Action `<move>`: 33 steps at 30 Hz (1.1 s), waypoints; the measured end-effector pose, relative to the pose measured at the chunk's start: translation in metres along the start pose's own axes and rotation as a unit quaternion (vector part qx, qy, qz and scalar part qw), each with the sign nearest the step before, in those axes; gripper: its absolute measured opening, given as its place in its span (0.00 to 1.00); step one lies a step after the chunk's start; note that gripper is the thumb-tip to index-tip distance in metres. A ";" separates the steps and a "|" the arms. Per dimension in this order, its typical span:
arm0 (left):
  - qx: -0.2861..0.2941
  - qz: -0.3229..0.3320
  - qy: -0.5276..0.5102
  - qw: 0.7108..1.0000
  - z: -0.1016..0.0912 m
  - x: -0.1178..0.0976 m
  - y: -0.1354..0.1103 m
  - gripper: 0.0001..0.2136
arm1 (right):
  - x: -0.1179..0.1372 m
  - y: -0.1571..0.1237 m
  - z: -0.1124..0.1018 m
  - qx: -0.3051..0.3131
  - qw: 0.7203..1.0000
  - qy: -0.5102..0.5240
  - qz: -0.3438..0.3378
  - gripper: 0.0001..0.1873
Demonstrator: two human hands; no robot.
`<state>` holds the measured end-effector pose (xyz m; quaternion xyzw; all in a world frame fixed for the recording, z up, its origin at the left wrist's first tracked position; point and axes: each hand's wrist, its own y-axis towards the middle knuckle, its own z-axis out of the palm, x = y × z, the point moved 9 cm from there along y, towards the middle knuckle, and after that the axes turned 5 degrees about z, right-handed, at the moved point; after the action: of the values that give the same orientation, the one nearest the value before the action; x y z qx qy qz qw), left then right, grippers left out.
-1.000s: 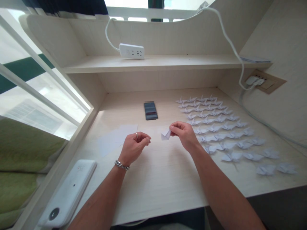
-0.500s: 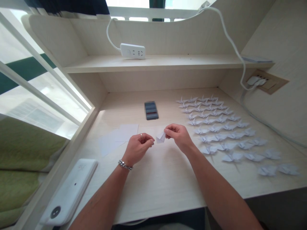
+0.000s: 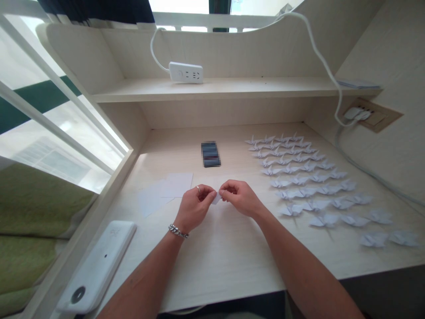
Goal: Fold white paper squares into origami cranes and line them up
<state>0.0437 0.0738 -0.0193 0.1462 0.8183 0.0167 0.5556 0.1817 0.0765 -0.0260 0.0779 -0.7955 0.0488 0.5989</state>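
possibly, uneven pulling could tear or skew the folded paper (image 3: 216, 199), just below the frame's centre, pinched by the left hand (image 3: 195, 205) and the right hand (image 3: 241, 198) alike. counted: one folded paper, at least two flat sheets (image 3: 177, 184) left of centre, one dark device (image 3: 211, 155) at centre, one white device (image 3: 99, 263) lower left, over thirty paper cranes (image 3: 316, 204) at right, too overlapped to number surely.

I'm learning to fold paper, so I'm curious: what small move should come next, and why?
I'd probably pinch along the small folded paper to firm a crease: the left hand and right hand meet at it, one on either side. They hide much of its shape, so this is tentative.
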 end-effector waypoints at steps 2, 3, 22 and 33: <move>0.019 0.012 0.044 0.999 0.002 -0.005 -0.001 0.08 | 0.000 -0.001 0.001 0.029 0.999 -0.045 -0.002 0.06; 0.026 0.013 0.053 0.998 0.003 -0.007 -0.001 0.08 | 0.000 -0.001 0.001 0.039 0.998 -0.058 -0.001 0.07; -0.042 -0.038 -0.082 0.995 -0.011 0.013 0.002 0.10 | -0.015 0.003 -0.028 -0.002 0.995 0.082 0.061 0.06; -0.043 -0.047 -0.154 0.986 -0.004 0.015 0.002 0.11 | -0.020 0.005 0.011 0.006 0.982 0.168 0.084 0.10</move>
<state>0.0355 0.0801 -0.0316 0.0842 0.7277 0.0031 0.6807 0.1754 0.0807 -0.0484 0.0047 -0.6870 0.1161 0.7173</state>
